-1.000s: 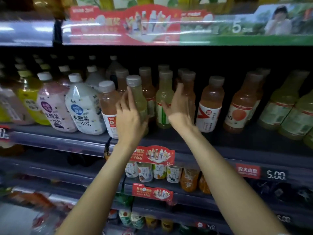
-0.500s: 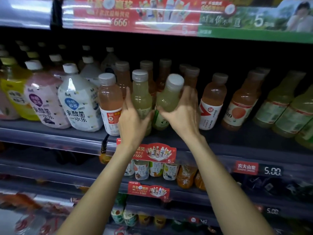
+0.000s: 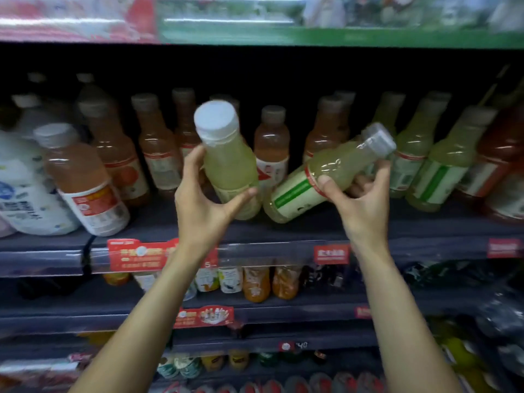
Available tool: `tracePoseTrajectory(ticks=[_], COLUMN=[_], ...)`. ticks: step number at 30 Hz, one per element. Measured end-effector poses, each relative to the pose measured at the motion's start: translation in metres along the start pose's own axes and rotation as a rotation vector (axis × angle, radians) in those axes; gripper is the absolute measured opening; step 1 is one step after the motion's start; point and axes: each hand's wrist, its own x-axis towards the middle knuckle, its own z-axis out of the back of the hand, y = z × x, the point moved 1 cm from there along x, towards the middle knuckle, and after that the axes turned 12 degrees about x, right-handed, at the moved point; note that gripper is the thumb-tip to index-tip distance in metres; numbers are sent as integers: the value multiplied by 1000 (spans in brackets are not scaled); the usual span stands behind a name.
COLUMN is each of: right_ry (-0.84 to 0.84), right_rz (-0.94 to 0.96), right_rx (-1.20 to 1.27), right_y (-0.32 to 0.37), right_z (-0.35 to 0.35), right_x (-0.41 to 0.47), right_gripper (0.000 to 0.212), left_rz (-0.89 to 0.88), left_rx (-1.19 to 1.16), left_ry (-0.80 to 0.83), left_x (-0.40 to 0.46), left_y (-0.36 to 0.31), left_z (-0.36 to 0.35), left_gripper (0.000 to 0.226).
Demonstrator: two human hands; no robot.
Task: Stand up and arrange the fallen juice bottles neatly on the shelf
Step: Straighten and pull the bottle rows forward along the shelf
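Hands (image 3: 204, 205) round 2 juice bottles (image 3: 229, 165)

A dark store shelving unit (image 3: 283, 231) fills the view, its grey boards stacked in several tiers with a black, unlit recess behind the upper one. Along the top runs a glossy promotional banner (image 3: 255, 21), red at the left and green toward the right (blurred, with bright streaks of overhead light across it). Red price tags (image 3: 331, 253) and a larger red promotional card (image 3: 136, 255) are clipped to the front rail of the shelf edge, with similar tags on the tiers below.
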Motion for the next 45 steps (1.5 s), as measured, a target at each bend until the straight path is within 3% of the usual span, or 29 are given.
tracePoseTrajectory(ticks=[7, 14, 21, 25, 29, 35, 42, 45], right_ry=[-124, -89, 10, 29, -13, -112, -168, -139], right_rz=[135, 115, 119, 127, 117, 231, 246, 204], right_rx=[-380, -501, -644, -697, -576, -708, -876, -884], right_y=[33, 25, 16, 8, -6, -26, -40, -40], right_z=[136, 208, 204, 202, 199, 181, 165, 163], right_x=[47, 75, 88, 80, 57, 54, 52, 45], right_gripper=[70, 69, 74, 79, 76, 76, 74, 83], left_rz=[54, 205, 144, 236, 266, 262, 174, 231], left_rx=[-199, -274, -95, -193, -259, -231, 113, 43], left_ry=[184, 339, 478, 514, 509, 486, 292, 347], left_x=[-12, -18, -4, -5, -15, -23, -33, -38], left_y=[-85, -108, -112, -111, -106, -110, -122, -129], left_z=[-151, -251, -265, -260, -260, -262, -262, -261], left_gripper=[81, 83, 89, 99, 86, 77, 75, 77])
